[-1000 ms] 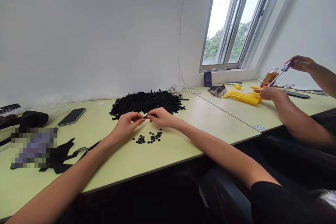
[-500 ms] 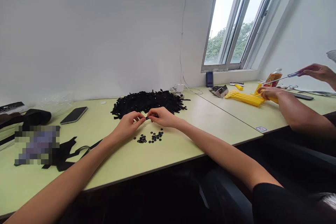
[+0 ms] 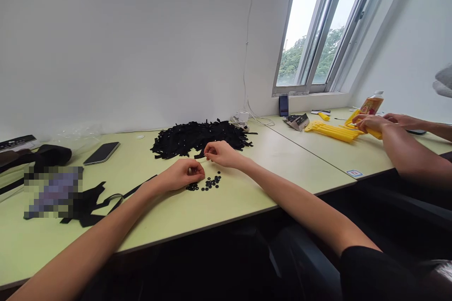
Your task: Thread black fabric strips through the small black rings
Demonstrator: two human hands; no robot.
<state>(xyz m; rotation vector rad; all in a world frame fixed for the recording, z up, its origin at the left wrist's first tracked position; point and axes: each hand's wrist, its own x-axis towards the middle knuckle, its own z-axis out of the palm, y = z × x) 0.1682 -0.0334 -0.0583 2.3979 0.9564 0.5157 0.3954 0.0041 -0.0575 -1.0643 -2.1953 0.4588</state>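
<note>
Small black washers (image 3: 213, 182) lie in a loose cluster on the pale green table (image 3: 247, 197). My left hand (image 3: 183, 173) is just above their left side, fingers curled and thumb brought to the fingertips; whatever is in the pinch is too small or hidden. Farther back, my right hand (image 3: 222, 154) has its fingertips closed on a short black strip (image 3: 199, 155) at the near edge of the heap. That heap of black fabric strips (image 3: 183, 136), dotted with small light holes, lies behind both hands.
At left are a phone (image 3: 101, 153), black straps (image 3: 92, 207) and a clear plastic bag (image 3: 76, 136). To the right, a co-worker's hands (image 3: 370, 123) handle yellow parts beside several yellow handles (image 3: 332, 131) and a bottle (image 3: 372, 103). The table's front edge (image 3: 212, 224) runs below my arms.
My hands were together and have parted. The left moved down and right to the washers; the right stayed near the heap. The co-worker's raised hand with a screwdriver has come down.
</note>
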